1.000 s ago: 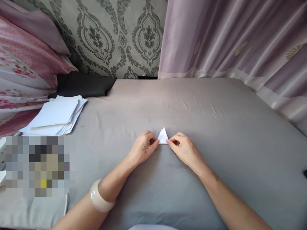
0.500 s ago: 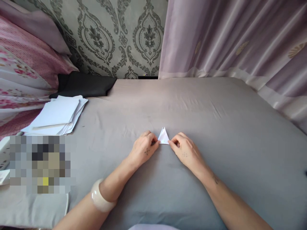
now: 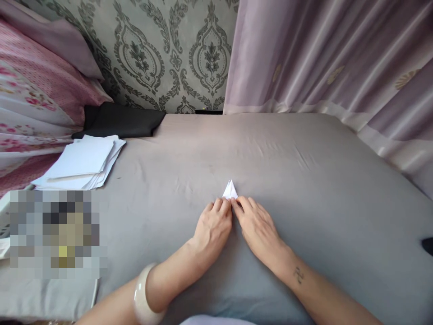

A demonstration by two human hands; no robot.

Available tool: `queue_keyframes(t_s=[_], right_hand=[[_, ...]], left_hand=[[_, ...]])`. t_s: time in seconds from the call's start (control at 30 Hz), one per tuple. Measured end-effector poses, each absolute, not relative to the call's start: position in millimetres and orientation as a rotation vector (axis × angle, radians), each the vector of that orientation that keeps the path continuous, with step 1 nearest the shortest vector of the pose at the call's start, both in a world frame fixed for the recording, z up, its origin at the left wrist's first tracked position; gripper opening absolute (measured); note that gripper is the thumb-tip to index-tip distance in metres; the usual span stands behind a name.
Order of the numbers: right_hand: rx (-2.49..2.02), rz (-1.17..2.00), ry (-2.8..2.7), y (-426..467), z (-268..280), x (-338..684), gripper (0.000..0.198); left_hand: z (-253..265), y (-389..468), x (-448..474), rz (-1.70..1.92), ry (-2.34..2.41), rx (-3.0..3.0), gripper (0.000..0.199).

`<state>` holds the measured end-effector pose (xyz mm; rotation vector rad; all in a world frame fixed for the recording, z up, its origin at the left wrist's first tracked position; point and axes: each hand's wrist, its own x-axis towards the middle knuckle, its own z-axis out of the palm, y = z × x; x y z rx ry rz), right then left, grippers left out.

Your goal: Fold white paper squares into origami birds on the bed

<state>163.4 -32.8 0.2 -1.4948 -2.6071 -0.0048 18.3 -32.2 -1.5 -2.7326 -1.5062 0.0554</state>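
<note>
A small white folded paper (image 3: pixel 230 189) lies on the grey cloth, its narrow, split tip pointing away from me. My left hand (image 3: pixel 216 225), with a pale bangle (image 3: pixel 145 293) on its forearm, has its fingers closed at the paper's near left edge. My right hand (image 3: pixel 255 223) presses closed fingertips on the near right edge. The two hands almost meet at the paper's base, and their fingers hide that near edge.
A stack of white paper sheets (image 3: pixel 84 158) lies at the left, beside a folded black cloth (image 3: pixel 125 121). A pixelated patch covers something at the lower left. Purple curtains (image 3: pixel 304 58) hang at the right, and a dark object (image 3: pixel 428 246) shows at the right edge.
Both hands have come together from the paper's lower corners to its near edge. The paper now shows a centre crease, and its base is covered by fingers.
</note>
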Motion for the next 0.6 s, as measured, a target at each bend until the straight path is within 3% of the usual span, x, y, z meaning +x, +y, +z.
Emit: queue_keyframes(t_s=[0.27,0.5,0.6], right_hand=[[-1.560,-0.034,-2.655,-35.8,5.1,168.6,0.047],[-1.598,-0.031,-2.616,-34.5,5.3,174.9,0.039],[-1.597,0.097,-2.490,-26.9,0.4,179.4,0.036]], left_hand=[[2.3,-37.6,18.2,0.111,-1.569,-2.614,0.030],[7.0,-31.8,5.1,0.027,-1.689,-2.705,0.025],[3.6,-23.4,-6.1,-0.171,-1.851,-2.767,0.026]])
